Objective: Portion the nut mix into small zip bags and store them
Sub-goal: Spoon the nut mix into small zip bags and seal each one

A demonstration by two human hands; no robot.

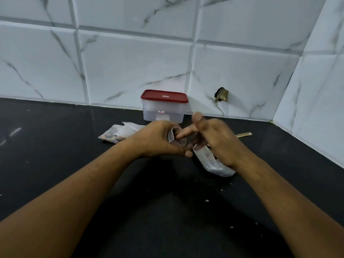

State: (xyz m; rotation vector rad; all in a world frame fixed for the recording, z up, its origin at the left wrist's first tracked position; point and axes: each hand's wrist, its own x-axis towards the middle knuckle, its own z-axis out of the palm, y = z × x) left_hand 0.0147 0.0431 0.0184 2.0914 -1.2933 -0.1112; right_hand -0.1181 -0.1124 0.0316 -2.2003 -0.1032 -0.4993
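My left hand point(160, 140) grips a small clear zip bag point(174, 137) just above the black counter, its mouth turned toward my right hand. My right hand point(214, 138) is slightly blurred, with the thumb raised and the index finger straight and touching the bag's mouth. Under my right hand lies a clear plastic bag point(214, 162) with some dark contents, partly hidden by the hand. A second bag of nut mix point(115, 135) lies flat on the counter to the left of my left hand.
A clear storage box with a red lid point(163, 107) stands shut against the tiled wall behind my hands. A wooden handle point(243, 134) sticks out from behind my right hand. The marble-tiled walls meet in a corner at the right. Small crumbs dot the black counter point(55, 155).
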